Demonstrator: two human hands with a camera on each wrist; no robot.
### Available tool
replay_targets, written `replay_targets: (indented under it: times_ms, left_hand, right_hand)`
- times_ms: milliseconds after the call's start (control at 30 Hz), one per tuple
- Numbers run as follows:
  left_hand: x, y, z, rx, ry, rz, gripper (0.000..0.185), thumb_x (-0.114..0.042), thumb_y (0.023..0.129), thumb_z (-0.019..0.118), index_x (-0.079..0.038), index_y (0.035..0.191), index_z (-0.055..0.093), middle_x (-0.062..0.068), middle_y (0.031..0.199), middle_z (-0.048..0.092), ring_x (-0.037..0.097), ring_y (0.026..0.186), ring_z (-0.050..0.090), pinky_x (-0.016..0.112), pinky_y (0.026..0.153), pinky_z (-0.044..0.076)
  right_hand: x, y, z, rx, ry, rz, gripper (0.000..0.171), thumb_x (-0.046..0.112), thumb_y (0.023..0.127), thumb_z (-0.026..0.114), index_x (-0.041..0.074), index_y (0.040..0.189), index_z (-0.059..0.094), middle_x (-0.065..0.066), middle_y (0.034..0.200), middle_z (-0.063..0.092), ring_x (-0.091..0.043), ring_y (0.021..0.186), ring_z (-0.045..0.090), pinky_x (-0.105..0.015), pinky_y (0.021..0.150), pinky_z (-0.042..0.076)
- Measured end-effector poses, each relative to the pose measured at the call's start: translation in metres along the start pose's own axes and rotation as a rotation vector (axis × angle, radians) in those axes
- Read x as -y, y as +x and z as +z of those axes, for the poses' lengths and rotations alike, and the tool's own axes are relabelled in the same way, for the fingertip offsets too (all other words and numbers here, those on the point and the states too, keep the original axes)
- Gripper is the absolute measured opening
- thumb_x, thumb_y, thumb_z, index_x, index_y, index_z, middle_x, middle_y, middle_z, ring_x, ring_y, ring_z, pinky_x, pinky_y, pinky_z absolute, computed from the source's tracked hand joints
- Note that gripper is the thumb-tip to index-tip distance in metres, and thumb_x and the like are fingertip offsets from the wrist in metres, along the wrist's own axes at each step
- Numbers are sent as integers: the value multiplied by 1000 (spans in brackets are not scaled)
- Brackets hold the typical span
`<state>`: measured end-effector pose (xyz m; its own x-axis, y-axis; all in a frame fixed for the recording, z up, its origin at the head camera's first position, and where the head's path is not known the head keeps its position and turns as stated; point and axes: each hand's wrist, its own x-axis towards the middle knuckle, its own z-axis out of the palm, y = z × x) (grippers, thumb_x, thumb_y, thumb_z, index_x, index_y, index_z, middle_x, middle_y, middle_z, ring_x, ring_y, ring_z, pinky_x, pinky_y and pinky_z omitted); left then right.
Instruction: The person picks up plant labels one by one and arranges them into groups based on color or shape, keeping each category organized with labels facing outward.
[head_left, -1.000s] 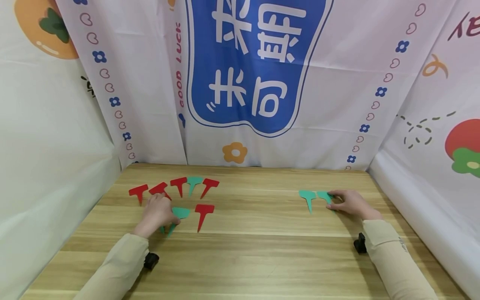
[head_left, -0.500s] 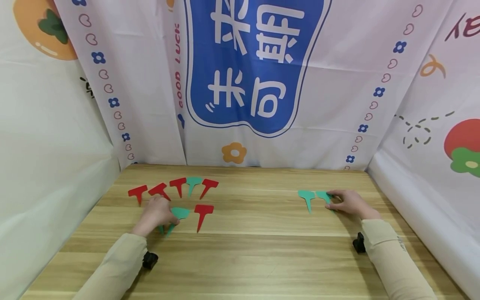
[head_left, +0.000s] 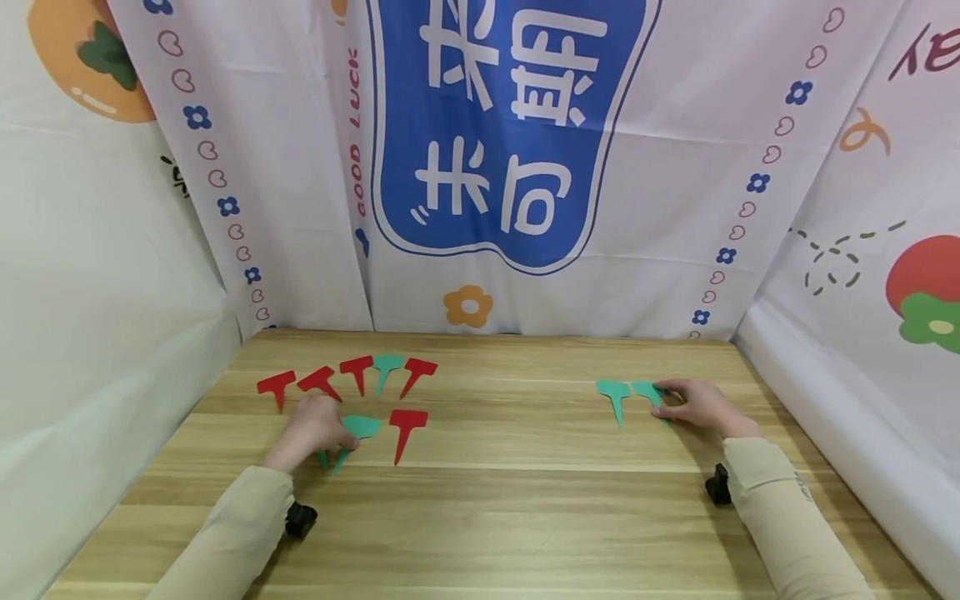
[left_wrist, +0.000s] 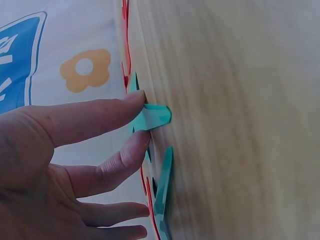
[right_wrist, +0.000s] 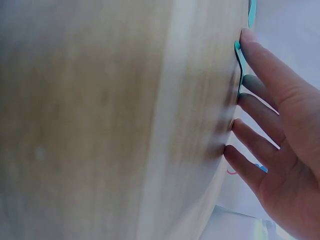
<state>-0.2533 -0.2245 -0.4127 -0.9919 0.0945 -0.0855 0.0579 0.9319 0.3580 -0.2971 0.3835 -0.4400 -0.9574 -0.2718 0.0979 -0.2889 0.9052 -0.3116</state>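
Flat T-shaped tags in red and green lie on a wooden table [head_left: 510,500]. My left hand [head_left: 341,435] pinches the edge of a green tag [head_left: 362,427] between two fingertips; in the left wrist view that green tag [left_wrist: 154,116] is tilted up off the wood by my left hand [left_wrist: 143,120]. A second green tag [left_wrist: 163,182] lies just beneath the palm. My right hand [head_left: 667,402] rests with straight fingers on the table, one fingertip touching a green tag [head_left: 647,390]. Another green tag [head_left: 615,392] lies just to its left. The right wrist view shows my right hand [right_wrist: 242,92] flat against the green tag [right_wrist: 240,62].
Several red tags [head_left: 318,380] and one green tag [head_left: 387,364] form a row at the back left, with one more red tag [head_left: 407,421] in front. Printed cloth backdrops [head_left: 510,167] close in the table at the back and on both sides.
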Motion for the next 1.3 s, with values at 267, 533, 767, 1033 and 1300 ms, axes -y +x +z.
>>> replay_targets:
  times_ms: [267, 533, 767, 1033, 1300]
  left_hand:
    - [1, 2, 2, 9, -12, -20, 46, -28, 67, 83, -9, 47, 46, 9, 75, 47, 23, 74, 44, 34, 69, 39]
    - [1, 4, 2, 14, -17, -31, 43, -28, 67, 84, -7, 50, 50, 15, 86, 51, 27, 82, 46, 41, 76, 44]
    - [1, 3, 2, 18, -20, -38, 39, -28, 66, 84, -5, 54, 55, 17, 95, 52, 27, 80, 45, 36, 69, 44]
    - [0, 2, 1, 7, -2, -16, 41, -28, 67, 84, -6, 53, 52, 12, 82, 48, 25, 76, 43, 33, 64, 39]
    - [0, 0, 1, 6, -21, -12, 47, -26, 68, 83, -10, 49, 44, 7, 66, 44, 22, 71, 41, 30, 61, 33]
  right_hand:
    - [1, 0, -1, -4, -3, -6, 60, 40, 78, 74, 2, 123, 61, -28, 123, 59, -50, 116, 51, -60, 96, 40]
    - [1, -1, -1, 2, -8, 1, 61, 41, 79, 74, 2, 123, 61, -28, 124, 58, -50, 116, 50, -60, 96, 40]
    - [1, -1, -2, 7, -9, 7, 61, 42, 79, 74, 2, 124, 61, -29, 125, 58, -50, 117, 50, -60, 96, 40]
    - [2, -1, -2, 11, -8, 8, 62, 42, 79, 73, 2, 124, 60, -29, 125, 57, -50, 117, 49, -60, 97, 39]
    - [1, 0, -2, 8, -8, 5, 61, 40, 79, 74, 2, 124, 60, -28, 125, 58, -50, 117, 50, -61, 97, 39]
